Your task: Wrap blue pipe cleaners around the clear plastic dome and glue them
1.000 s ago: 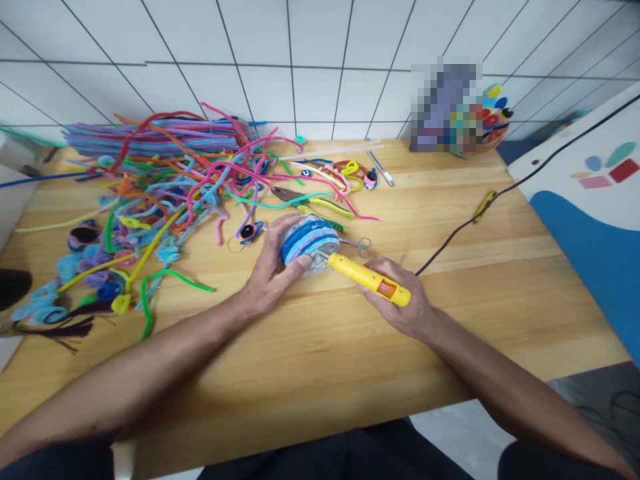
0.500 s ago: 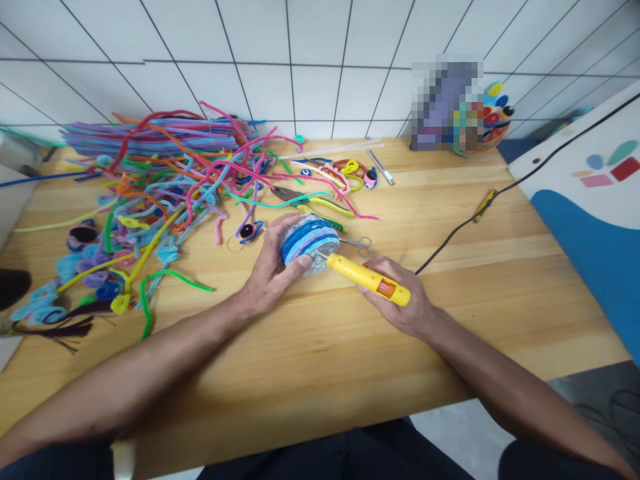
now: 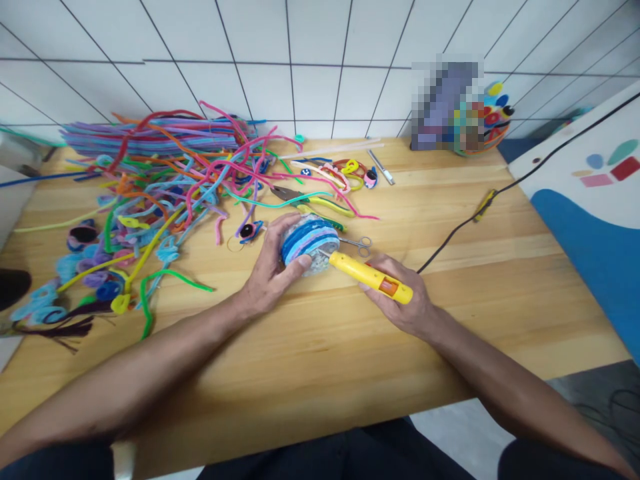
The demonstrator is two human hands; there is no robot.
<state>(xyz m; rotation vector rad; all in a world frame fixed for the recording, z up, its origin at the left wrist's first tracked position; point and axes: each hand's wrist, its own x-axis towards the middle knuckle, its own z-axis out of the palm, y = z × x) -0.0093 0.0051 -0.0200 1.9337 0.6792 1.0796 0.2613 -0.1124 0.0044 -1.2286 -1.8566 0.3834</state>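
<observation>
A clear round plastic piece, partly wrapped in blue and lilac pipe cleaners (image 3: 311, 241), is gripped in my left hand (image 3: 274, 267), thumb at its near edge. My right hand (image 3: 403, 293) is closed around a yellow hot glue gun (image 3: 370, 277). The gun's metal tip points left and meets or nearly meets the uncovered lower right part of the wrapped piece; exact contact is too small to tell. Just behind lie small scissors (image 3: 361, 245) and pliers (image 3: 315, 199) with yellow-green handles.
Tangled pipe cleaners (image 3: 165, 193) cover the table's left side. A black cord (image 3: 450, 237) with a yellow switch (image 3: 485, 205) runs from the glue gun to the upper right. A basket of colourful pieces (image 3: 493, 137) stands by the tiled wall.
My right hand and the glue gun have shifted very slightly to the right. My left hand and the wrapped piece stay where they were.
</observation>
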